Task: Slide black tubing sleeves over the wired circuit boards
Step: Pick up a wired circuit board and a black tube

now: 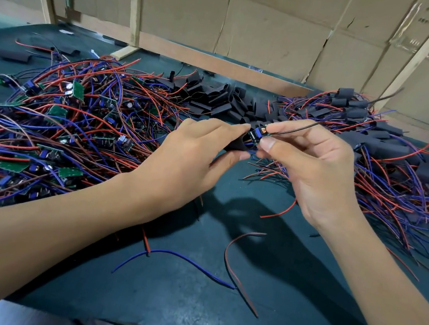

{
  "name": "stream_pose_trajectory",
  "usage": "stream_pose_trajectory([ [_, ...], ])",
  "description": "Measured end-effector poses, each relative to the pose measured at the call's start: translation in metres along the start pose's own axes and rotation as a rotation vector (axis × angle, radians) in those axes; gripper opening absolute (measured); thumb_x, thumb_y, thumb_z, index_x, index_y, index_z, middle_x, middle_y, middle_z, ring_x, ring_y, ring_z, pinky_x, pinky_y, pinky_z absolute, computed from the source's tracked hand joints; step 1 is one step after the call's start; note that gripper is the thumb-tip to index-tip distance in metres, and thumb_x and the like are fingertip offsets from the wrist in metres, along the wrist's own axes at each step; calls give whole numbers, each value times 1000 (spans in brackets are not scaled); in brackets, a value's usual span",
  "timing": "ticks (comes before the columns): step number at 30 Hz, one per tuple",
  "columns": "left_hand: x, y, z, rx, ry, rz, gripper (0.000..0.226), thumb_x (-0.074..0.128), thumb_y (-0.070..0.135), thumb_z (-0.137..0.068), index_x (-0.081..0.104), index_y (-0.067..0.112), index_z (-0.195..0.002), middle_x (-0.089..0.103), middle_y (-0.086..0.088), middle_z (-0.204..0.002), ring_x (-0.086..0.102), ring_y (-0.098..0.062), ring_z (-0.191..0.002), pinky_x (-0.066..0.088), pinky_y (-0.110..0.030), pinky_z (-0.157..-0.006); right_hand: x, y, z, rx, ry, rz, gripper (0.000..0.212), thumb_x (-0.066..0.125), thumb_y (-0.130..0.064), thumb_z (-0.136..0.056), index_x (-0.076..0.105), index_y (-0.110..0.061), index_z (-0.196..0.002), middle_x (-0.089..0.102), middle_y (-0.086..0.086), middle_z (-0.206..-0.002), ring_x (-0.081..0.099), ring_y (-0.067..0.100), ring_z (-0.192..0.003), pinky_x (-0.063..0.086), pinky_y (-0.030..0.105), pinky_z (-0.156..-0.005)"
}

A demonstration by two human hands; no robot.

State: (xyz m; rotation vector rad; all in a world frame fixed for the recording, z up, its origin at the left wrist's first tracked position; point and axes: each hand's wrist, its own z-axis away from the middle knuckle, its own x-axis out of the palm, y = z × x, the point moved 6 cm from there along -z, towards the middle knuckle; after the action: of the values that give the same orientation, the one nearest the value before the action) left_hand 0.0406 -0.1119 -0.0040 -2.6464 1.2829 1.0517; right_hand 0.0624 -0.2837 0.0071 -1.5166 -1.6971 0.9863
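- My left hand (pixel 195 154) is pinching the black sleeve (pixel 238 145), its mouth touching the circuit board (pixel 256 135).
- My right hand (pixel 310 162) is pinching that board between thumb and fingers.

free: near mat (pixel 187 310) (stray wires) | blocked — board pile (pixel 57 118), sleeved pile (pixel 390 159)

two hands (pixel 196 148) (pixel 310 162); one held board (pixel 256 136); boards, sleeves uncountable.

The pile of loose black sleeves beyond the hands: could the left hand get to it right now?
Probably, but not freely: the left hand already holds a sleeve. The pile of sleeves lies just beyond, nothing between.
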Motion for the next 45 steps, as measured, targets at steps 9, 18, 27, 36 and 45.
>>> stream_pose_trajectory([
  [9, -1, 2, 0, -4, -20, 21, 39, 63, 28, -98, 63, 6, -130, 70, -8, -115, 66, -33, -100, 55, -48, -85, -3, 2, 0, 45, 84, -34, 12, 84, -22, -70, 81, -24, -82, 75, 0, -77, 64, 21, -74, 49, 38, -82],
  [18, -2, 0, -1, -16, -40, 66, 42, 61, 27, -99, 59, 5, -135, 66, -10, -125, 65, -37, -108, 54, -53, -89, 6, -7, 8, -21, 69, 117, 18, 80, 0, -80, 76, -17, -81, 76, -1, -79, 70, 11, -74, 53, 21, -72],
  [27, -5, 4, -4, 22, -6, 40, 39, 63, 20, -98, 61, -1, -131, 67, -14, -122, 66, -30, -110, 53, -41, -93, 6, -4, 7, 0, 32, 156, 11, 77, -4, -80, 77, -13, -86, 74, -3, -77, 68, 15, -72, 53, 24, -71],
  [36, -4, 10, -4, 123, -18, 0, 35, 66, 8, -96, 61, -8, -127, 66, -19, -121, 66, -33, -112, 52, -44, -97, 13, 8, 7, 92, -95, 36, 5, 72, -9, -84, 76, -12, -87, 74, 18, -81, 71, 31, -76, 59, 41, -74],
  [45, -4, 15, -3, 165, -64, -3, 39, 65, 15, -97, 60, -5, -130, 66, -16, -123, 65, -32, -112, 50, -40, -99, 15, 6, 6, 93, -57, 64, 13, 85, -14, -76, 72, -17, -76, 74, 5, -73, 71, 22, -65, 57, 29, -70],
])
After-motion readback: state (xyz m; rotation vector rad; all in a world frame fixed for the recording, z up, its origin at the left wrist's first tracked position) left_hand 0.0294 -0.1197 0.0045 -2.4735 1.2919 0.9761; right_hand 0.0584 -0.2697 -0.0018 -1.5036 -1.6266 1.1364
